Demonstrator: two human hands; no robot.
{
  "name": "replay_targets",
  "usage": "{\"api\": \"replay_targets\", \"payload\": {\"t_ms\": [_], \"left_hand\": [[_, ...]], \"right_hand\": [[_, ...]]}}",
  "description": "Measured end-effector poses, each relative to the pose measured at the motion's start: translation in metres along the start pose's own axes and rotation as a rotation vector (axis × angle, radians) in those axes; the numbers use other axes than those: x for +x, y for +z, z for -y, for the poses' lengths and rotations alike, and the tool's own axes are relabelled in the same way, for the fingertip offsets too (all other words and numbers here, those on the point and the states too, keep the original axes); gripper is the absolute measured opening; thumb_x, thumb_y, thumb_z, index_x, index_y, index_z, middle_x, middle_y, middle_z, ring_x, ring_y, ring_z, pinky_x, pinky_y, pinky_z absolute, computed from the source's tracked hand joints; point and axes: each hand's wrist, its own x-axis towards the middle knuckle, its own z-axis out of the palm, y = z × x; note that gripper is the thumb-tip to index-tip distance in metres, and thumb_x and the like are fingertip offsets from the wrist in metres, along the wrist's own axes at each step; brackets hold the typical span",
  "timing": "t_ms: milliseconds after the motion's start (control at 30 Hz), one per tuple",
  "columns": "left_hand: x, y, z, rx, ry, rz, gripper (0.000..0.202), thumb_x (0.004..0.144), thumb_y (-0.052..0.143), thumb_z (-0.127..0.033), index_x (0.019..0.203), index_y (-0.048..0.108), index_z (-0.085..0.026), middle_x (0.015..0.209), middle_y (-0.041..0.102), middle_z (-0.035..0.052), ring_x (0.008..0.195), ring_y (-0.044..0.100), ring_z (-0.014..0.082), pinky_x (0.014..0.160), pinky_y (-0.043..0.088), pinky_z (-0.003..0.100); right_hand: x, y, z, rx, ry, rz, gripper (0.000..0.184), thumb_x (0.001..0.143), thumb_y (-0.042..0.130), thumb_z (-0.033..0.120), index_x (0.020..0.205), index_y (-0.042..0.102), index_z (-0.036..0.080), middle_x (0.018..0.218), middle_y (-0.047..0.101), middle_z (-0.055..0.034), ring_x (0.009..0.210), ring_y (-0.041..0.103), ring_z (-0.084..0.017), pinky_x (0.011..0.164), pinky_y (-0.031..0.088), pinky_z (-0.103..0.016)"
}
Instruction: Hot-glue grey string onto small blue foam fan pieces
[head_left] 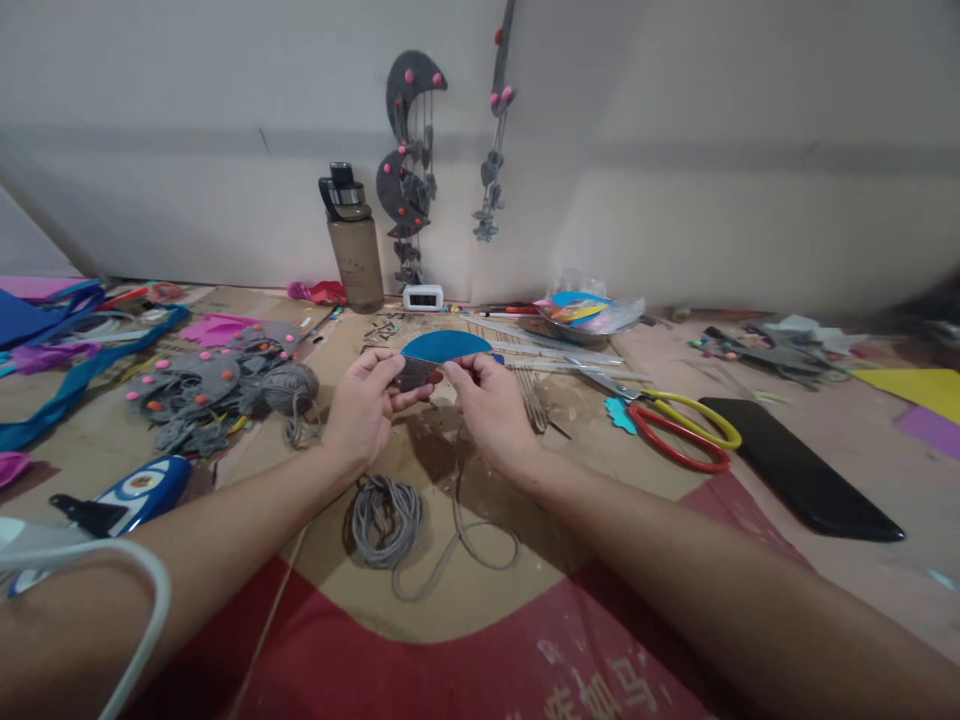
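Note:
My left hand (367,400) is closed, thumb against forefinger, on one end of a short stretch of grey cord (421,359). Close on its right, my right hand (487,400) pinches the same cord, which drops from it in a loose tail to a coil of grey cord (386,520) on the cardboard. A blue rounded piece (448,346) shows just behind my fingertips; whether either hand touches it I cannot tell. A dark patch under the cord, between the hands, is too unclear to name.
Scissors (679,430) and a black slab (802,465) lie right. Grey felt pieces with pompoms (199,380) and a yarn ball (291,388) lie left. A bottle (355,250) stands by the wall, below hanging felt moons (405,190). A white cable (154,580) crosses my left forearm.

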Motion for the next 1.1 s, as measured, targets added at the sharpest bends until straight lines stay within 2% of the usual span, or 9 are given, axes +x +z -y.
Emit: {"api": "replay_targets", "payload": {"t_ms": [267, 567, 800, 967, 1100], "left_hand": [[0.0, -0.001, 0.0, -0.058, -0.062, 0.017, 0.01, 0.072, 0.06, -0.022, 0.077, 0.052, -0.016, 0.076, 0.067, 0.0023, 0.075, 0.068, 0.0172, 0.07, 0.057, 0.031], [0.006, -0.006, 0.002, -0.084, -0.119, 0.027, 0.006, 0.072, 0.058, -0.02, 0.074, 0.058, -0.015, 0.071, 0.066, 0.0025, 0.067, 0.066, 0.0128, 0.068, 0.057, 0.027], [0.012, -0.011, 0.005, -0.087, -0.202, 0.107, 0.011, 0.076, 0.058, -0.022, 0.082, 0.063, -0.014, 0.086, 0.07, 0.0079, 0.079, 0.068, 0.0166, 0.07, 0.058, 0.027], [0.011, -0.011, 0.005, -0.128, -0.215, 0.142, 0.004, 0.074, 0.055, -0.016, 0.076, 0.059, -0.015, 0.078, 0.068, 0.0045, 0.074, 0.067, 0.0151, 0.073, 0.058, 0.03], [0.01, -0.01, 0.005, -0.144, -0.193, 0.15, 0.008, 0.069, 0.057, -0.009, 0.074, 0.056, -0.016, 0.074, 0.065, 0.0009, 0.069, 0.065, 0.0117, 0.071, 0.058, 0.027]], "right_hand": [[-0.002, 0.0, 0.006, 0.048, 0.042, 0.028, 0.018, 0.077, 0.053, 0.035, 0.077, 0.059, 0.018, 0.073, 0.063, -0.001, 0.056, 0.05, -0.01, 0.054, 0.037, -0.024], [0.0, 0.0, -0.004, 0.084, 0.039, 0.061, 0.023, 0.075, 0.056, 0.04, 0.08, 0.059, 0.018, 0.068, 0.062, -0.0004, 0.053, 0.048, -0.01, 0.05, 0.036, -0.024], [0.004, -0.001, -0.005, 0.135, 0.059, 0.089, 0.02, 0.076, 0.055, 0.038, 0.078, 0.058, 0.018, 0.072, 0.065, -0.0015, 0.05, 0.047, -0.008, 0.048, 0.035, -0.022], [0.0, -0.001, -0.001, 0.164, 0.051, 0.086, 0.019, 0.075, 0.056, 0.038, 0.077, 0.058, 0.019, 0.066, 0.063, 0.0012, 0.048, 0.044, -0.007, 0.049, 0.035, -0.022], [-0.005, 0.0, 0.003, 0.144, 0.037, 0.08, 0.022, 0.075, 0.056, 0.04, 0.076, 0.057, 0.018, 0.059, 0.055, 0.0037, 0.047, 0.039, -0.007, 0.049, 0.034, -0.022]]}}
